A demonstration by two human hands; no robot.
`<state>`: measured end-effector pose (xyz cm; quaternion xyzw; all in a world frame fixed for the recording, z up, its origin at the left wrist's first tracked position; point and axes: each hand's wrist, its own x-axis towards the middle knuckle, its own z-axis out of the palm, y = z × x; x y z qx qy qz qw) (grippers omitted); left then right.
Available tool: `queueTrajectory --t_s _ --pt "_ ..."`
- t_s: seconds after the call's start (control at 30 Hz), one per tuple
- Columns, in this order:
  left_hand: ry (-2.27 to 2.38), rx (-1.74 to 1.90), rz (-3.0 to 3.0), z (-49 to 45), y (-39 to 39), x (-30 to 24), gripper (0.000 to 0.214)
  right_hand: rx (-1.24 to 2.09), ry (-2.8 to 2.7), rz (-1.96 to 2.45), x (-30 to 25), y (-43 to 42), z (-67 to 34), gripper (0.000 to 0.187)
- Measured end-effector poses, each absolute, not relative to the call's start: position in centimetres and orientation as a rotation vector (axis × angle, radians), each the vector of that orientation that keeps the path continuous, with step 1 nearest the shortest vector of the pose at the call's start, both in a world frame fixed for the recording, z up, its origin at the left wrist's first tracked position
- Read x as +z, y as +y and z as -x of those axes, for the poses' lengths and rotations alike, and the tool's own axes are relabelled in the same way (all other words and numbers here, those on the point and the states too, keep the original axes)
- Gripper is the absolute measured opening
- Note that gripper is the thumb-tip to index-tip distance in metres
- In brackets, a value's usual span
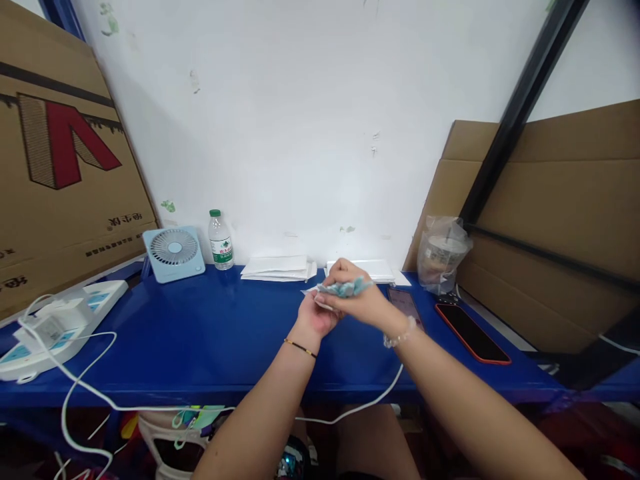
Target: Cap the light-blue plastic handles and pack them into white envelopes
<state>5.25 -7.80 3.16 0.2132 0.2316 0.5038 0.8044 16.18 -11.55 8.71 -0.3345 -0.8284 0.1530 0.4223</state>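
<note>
My right hand is closed on a crumpled light blue and white soft packet, with fingers and thumb pinching it. Just beneath and to the left, my left hand has its palm turned up and curls against the white end of the same packet. The right hand hides most of the left fingers. Both hands meet above the middle of the blue table. What the packet contains cannot be made out.
White paper stacks lie by the wall. A fan and water bottle stand left, near a power strip with white cables. On the right are two phones and a bagged cup.
</note>
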Motion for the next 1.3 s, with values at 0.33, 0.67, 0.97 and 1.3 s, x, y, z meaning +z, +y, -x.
queueTrajectory --t_s 0.33,0.67,0.97,1.3 --pt "0.296 1.023 -0.033 -6.0 -7.1 4.6 0.021 0.344 -2.094 0.903 11.4 -9.5 -17.7 0.027" --pt "0.307 1.117 -0.201 -4.5 -7.8 3.1 0.031 0.226 -2.392 0.711 10.2 -12.1 -18.6 0.010" --pt "0.326 1.186 -0.030 -3.1 -7.9 2.0 0.040 -0.490 -2.188 0.711 6.1 -10.8 -17.7 0.031" --pt "0.334 1.266 0.056 -2.7 -7.3 2.5 0.035 -0.556 -2.522 0.701 6.4 -9.4 -16.3 0.039"
